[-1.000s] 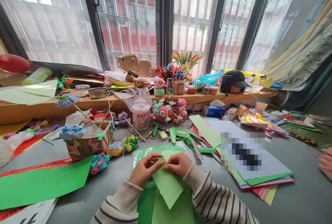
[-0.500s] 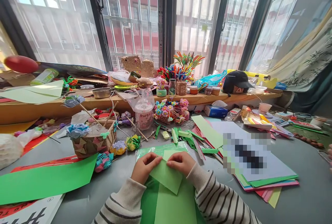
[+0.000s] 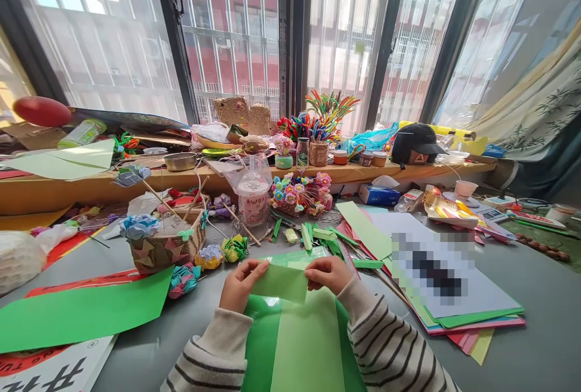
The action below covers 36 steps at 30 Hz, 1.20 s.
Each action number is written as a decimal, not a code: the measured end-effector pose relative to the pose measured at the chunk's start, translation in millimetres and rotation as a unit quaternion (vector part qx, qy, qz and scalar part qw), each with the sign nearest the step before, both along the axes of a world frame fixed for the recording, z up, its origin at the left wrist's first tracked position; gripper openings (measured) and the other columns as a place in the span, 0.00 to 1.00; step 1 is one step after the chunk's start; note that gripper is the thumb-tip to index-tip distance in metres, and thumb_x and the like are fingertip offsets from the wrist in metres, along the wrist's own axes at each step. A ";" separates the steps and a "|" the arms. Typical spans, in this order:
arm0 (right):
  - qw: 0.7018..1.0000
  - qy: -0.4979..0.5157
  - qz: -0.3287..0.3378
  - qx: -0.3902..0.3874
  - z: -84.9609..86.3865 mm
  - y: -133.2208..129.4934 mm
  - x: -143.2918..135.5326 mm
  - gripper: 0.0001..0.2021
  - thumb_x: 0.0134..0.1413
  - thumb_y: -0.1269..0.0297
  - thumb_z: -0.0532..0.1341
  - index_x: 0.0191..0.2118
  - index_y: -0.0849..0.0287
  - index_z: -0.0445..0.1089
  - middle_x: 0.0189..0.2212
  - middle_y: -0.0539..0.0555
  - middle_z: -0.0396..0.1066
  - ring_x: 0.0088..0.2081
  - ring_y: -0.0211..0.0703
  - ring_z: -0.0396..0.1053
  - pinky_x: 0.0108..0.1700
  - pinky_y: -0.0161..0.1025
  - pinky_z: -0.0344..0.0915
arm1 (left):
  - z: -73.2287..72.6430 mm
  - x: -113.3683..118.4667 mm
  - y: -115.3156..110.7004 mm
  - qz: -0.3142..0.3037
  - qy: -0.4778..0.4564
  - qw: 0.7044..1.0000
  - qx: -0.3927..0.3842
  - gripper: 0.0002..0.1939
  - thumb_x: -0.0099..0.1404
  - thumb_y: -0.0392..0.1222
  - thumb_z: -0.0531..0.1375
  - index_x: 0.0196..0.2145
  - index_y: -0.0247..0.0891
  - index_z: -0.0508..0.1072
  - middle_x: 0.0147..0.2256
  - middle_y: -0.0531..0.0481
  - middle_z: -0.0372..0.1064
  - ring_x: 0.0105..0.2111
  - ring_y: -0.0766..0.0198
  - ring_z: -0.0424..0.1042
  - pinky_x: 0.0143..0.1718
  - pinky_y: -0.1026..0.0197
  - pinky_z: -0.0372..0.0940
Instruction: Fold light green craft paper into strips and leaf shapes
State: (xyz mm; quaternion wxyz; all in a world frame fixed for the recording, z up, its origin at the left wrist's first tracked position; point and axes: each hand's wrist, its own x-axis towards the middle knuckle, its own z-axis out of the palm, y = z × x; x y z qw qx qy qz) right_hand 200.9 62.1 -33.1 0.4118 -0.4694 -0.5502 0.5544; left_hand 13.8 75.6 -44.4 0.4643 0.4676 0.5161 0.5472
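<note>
A small light green paper piece (image 3: 282, 283) is stretched between my two hands near the middle of the table. My left hand (image 3: 241, 286) pinches its left upper corner, fingers closed. On the other side, my right hand (image 3: 329, 274) grips the right upper corner between thumb and curled fingers. Beneath them a long light green sheet (image 3: 306, 349) lies on a darker green sheet (image 3: 261, 343). Cut green paper scraps (image 3: 324, 235) are just beyond the hands.
A box (image 3: 166, 250) with paper flowers stands left, beside a large green sheet (image 3: 86, 310). Stacked coloured paper (image 3: 481, 289) lies right, with a pixelated patch on top. Behind are a lidded cup (image 3: 253, 201), small crocheted flowers (image 3: 302, 192) and a cluttered ledge (image 3: 218, 165).
The small paper was tilted with a corner pointing down; now it is held nearly level as a wide strip. My hands have moved farther apart.
</note>
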 end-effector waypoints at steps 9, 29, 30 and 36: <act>0.998 0.013 -0.053 0.017 -3.7 6.7 5.9 0.09 0.31 0.61 0.60 0.20 0.63 0.64 0.13 0.46 0.59 0.17 0.31 0.59 0.22 0.32 0.59 | -0.5 5.5 -3.2 -0.058 0.032 0.998 -0.004 0.13 0.38 0.46 0.60 0.22 0.35 0.71 0.21 0.52 0.67 0.23 0.66 0.65 0.24 0.66 0.59; 0.961 -0.213 0.018 0.174 -10.6 1.2 -5.8 0.10 0.38 0.62 0.57 0.25 0.63 0.71 0.18 0.51 0.68 0.21 0.34 0.60 0.22 0.29 0.55 | 0.9 13.1 -7.0 -0.193 0.213 0.958 0.014 0.16 0.42 0.50 0.56 0.19 0.32 0.71 0.20 0.49 0.68 0.23 0.64 0.64 0.24 0.65 0.58; 0.961 -0.214 0.017 0.174 -10.9 1.5 -5.4 0.10 0.38 0.62 0.57 0.25 0.63 0.71 0.18 0.51 0.68 0.21 0.34 0.60 0.21 0.29 0.55 | 1.1 12.4 -6.9 -0.193 0.215 0.957 0.013 0.16 0.42 0.50 0.56 0.19 0.32 0.71 0.20 0.49 0.68 0.23 0.64 0.64 0.24 0.65 0.58; 0.962 -0.217 0.012 0.163 -12.2 2.3 -3.8 0.10 0.38 0.62 0.57 0.24 0.63 0.71 0.18 0.51 0.67 0.20 0.34 0.60 0.21 0.29 0.54 | 1.2 10.1 -6.6 -0.194 0.212 0.958 0.009 0.15 0.43 0.49 0.56 0.20 0.32 0.71 0.20 0.49 0.67 0.23 0.64 0.64 0.24 0.66 0.58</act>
